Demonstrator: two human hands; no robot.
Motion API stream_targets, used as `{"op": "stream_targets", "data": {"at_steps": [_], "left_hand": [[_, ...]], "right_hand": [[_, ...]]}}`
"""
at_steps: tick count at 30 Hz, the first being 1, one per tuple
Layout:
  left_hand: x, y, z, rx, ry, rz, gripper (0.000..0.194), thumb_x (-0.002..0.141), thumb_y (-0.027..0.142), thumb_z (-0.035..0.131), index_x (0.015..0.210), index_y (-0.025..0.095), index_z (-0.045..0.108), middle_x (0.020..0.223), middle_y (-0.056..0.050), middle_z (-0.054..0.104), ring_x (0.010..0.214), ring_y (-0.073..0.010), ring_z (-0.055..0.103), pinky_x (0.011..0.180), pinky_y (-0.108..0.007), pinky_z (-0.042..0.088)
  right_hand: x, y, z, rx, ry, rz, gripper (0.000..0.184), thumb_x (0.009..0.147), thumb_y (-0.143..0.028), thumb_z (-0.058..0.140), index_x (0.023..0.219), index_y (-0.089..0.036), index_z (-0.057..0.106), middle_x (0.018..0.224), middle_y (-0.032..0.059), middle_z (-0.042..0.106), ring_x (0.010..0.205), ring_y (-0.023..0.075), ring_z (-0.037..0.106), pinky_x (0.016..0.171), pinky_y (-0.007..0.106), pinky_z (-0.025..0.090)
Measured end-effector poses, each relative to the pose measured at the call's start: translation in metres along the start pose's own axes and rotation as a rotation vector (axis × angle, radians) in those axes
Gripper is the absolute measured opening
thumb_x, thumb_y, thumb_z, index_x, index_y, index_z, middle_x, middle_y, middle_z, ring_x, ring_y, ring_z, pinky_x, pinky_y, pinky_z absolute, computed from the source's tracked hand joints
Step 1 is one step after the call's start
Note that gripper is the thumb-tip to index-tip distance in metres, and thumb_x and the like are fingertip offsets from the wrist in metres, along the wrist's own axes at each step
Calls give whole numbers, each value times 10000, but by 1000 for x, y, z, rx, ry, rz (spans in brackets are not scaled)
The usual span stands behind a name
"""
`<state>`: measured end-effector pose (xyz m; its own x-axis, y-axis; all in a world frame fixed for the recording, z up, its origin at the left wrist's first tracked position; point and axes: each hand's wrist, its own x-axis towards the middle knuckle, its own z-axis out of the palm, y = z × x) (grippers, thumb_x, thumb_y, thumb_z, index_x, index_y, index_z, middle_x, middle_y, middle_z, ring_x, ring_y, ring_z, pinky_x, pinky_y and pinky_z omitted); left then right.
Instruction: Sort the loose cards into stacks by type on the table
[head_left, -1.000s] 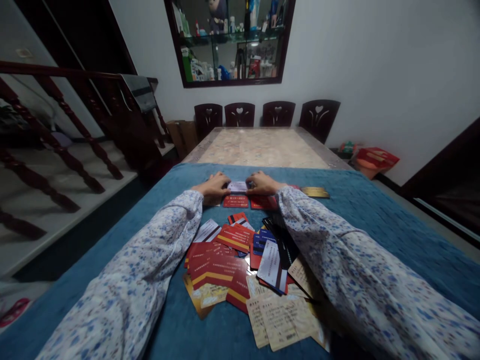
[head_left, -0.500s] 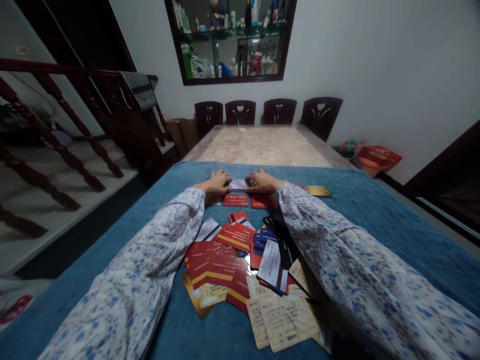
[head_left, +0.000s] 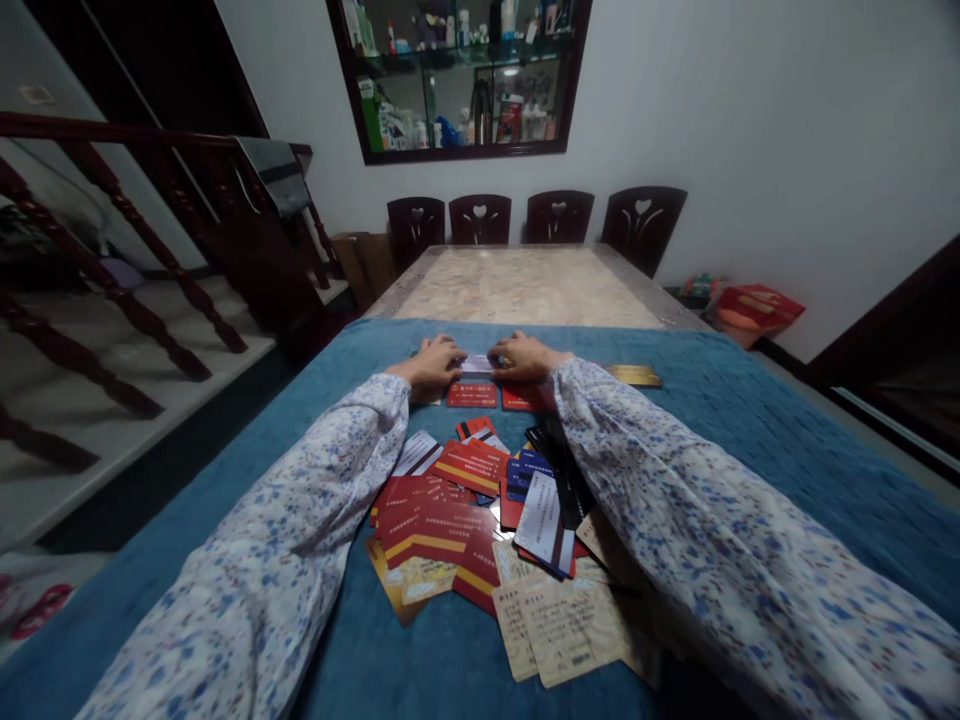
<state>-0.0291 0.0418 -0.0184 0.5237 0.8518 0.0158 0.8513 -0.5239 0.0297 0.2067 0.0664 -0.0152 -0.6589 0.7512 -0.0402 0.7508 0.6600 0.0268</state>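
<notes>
My left hand and my right hand are stretched out side by side on a blue cloth, each pinching an end of a pale card. Just in front of it lie two red cards flat on the cloth. A gold card rests to the right of my right hand. Between my forearms spreads a loose pile of cards, red, blue, black and beige, overlapping each other.
Beyond the cloth the bare marble table top runs to several dark wooden chairs along the wall. A glass cabinet hangs above them. A wooden stair railing stands to the left, a red bag on the floor to the right.
Both hands stay on the pale card with only slight finger shifts. The view has tilted up a little, so everything sits slightly lower and nearer.
</notes>
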Motion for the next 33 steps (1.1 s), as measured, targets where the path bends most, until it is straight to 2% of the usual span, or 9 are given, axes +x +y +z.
{"op": "stream_targets", "data": {"at_steps": [5, 10, 17, 22, 29, 33], "left_hand": [[-1, 0, 0, -2, 5, -5, 361, 927, 280, 552, 1258, 227, 686, 1349, -114, 667, 1447, -360, 362, 1155, -590, 317], [-4, -4, 3, 4, 40, 6, 347, 930, 306, 558, 1240, 241, 700, 1341, -106, 668, 1461, -360, 357, 1157, -581, 323], [-14, -10, 4, 2, 138, 27, 427, 920, 289, 569, 1330, 238, 675, 1411, -119, 632, 1455, -371, 357, 1162, -611, 315], [-27, -7, 4, 4, 183, 40, 421, 918, 262, 556, 1318, 219, 684, 1400, -138, 636, 1436, -371, 376, 1154, -617, 320], [-52, 5, 5, -42, 269, 33, 320, 943, 264, 538, 1183, 211, 744, 1320, -136, 684, 1401, -359, 418, 1138, -612, 318], [-67, 14, 7, -57, 299, 35, 289, 955, 255, 539, 1130, 204, 763, 1268, -127, 717, 1401, -346, 430, 1134, -570, 328]], "right_hand": [[0, -2, -1, 0, 3, 5, 456, 956, -519, 587, 1305, -243, 688, 1385, 128, 660, 1246, 360, 502, 871, 394, 419], [-1, -3, -2, 2, 0, 21, 466, 944, -540, 589, 1290, -248, 702, 1369, 142, 667, 1260, 375, 502, 890, 420, 432], [-12, -4, -6, 18, 64, 55, 596, 940, -514, 602, 1458, -221, 608, 1487, 162, 592, 1329, 396, 460, 961, 467, 443], [-21, -8, -12, 21, 110, 60, 574, 952, -454, 598, 1466, -199, 603, 1478, 164, 595, 1330, 387, 447, 971, 459, 434], [-39, -23, -19, 32, 169, 49, 338, 987, -300, 549, 1255, -196, 725, 1281, 151, 698, 1207, 324, 507, 854, 376, 384], [-55, -37, -21, 25, 197, 39, 312, 1023, -262, 479, 1149, -183, 753, 1231, 147, 724, 1143, 295, 529, 794, 353, 350]]}}
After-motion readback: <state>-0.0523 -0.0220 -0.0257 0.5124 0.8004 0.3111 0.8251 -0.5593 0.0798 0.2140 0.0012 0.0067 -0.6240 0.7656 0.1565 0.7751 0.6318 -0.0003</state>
